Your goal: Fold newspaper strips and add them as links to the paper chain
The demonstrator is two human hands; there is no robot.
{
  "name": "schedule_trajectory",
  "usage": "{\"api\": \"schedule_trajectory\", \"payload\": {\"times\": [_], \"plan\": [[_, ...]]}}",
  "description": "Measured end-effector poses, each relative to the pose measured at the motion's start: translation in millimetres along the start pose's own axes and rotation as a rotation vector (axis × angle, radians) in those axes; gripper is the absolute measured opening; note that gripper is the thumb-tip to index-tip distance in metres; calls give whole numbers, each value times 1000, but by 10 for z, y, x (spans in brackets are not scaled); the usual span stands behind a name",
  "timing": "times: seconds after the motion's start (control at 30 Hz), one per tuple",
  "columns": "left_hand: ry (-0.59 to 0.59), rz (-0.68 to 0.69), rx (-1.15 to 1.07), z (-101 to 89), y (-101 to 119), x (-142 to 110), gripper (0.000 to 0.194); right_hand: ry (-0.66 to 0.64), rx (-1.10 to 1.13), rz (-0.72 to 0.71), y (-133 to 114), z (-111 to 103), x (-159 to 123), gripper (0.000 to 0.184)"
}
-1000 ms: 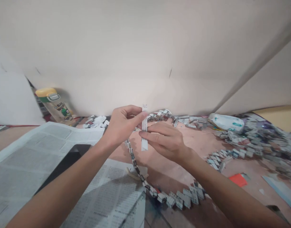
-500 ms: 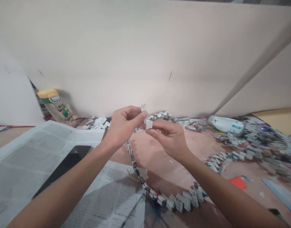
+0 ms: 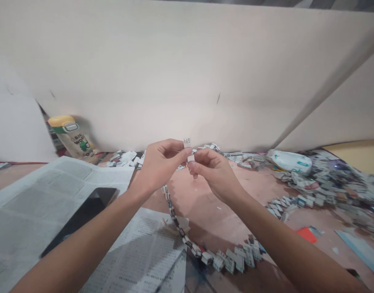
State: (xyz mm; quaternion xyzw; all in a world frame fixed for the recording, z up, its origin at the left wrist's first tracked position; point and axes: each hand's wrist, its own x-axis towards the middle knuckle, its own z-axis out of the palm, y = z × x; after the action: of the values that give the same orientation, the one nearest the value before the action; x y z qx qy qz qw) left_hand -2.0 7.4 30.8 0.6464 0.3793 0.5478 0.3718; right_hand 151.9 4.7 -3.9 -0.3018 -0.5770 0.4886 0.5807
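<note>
A zigzag chain of folded newsprint strips (image 3: 175, 219) hangs below my left hand and curves over the tabletop to the lower middle. Between its thumb and forefinger, my left hand (image 3: 159, 165) pinches a printed paper link (image 3: 187, 142) that sticks up above the fingertips. My right hand (image 3: 217, 173) is closed on a small white folded paper piece (image 3: 191, 158), right against the left fingertips. The fingers cover most of the spot where the two pieces meet, so I cannot tell whether they interlock.
A black phone (image 3: 79, 219) lies on newspaper sheets (image 3: 28, 203) at left, near a yellow-lidded bottle (image 3: 73, 136). Heaped paper strips (image 3: 336, 179) and a white packet (image 3: 290, 161) lie at right. An orange piece (image 3: 307, 235) rests on the table. A pale wall (image 3: 187, 73) stands behind.
My right hand has moved slightly up and left, closer to the left hand, and its fingers now cover more of the white paper piece. The left hand keeps its pinch.
</note>
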Motion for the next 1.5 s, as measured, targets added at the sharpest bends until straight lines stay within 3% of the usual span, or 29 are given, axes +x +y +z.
{"api": "schedule_trajectory", "payload": {"times": [0.4,0.63,0.77,0.93,1.07,1.23,1.5], "plan": [[-59,22,-40,-9,-2,-3,16,65,-183,-53,-104,41,-41,17],[-71,35,44,2,-1,-11,17,87,-30,18,-31,13,-8,22],[-111,241,246,6,-54,-30,14,102,122,88,-16,0,13,22],[-188,535,499,-22,-134,-41,30,108,303,269,-101,-2,13,24],[-228,644,559,-77,-140,1,34,68,417,390,-172,-41,11,23],[-254,672,585,-122,-135,45,33,20,431,342,-200,-100,29,15],[-126,559,531,-88,-88,18,21,33,282,195,-244,-111,22,20]]}}
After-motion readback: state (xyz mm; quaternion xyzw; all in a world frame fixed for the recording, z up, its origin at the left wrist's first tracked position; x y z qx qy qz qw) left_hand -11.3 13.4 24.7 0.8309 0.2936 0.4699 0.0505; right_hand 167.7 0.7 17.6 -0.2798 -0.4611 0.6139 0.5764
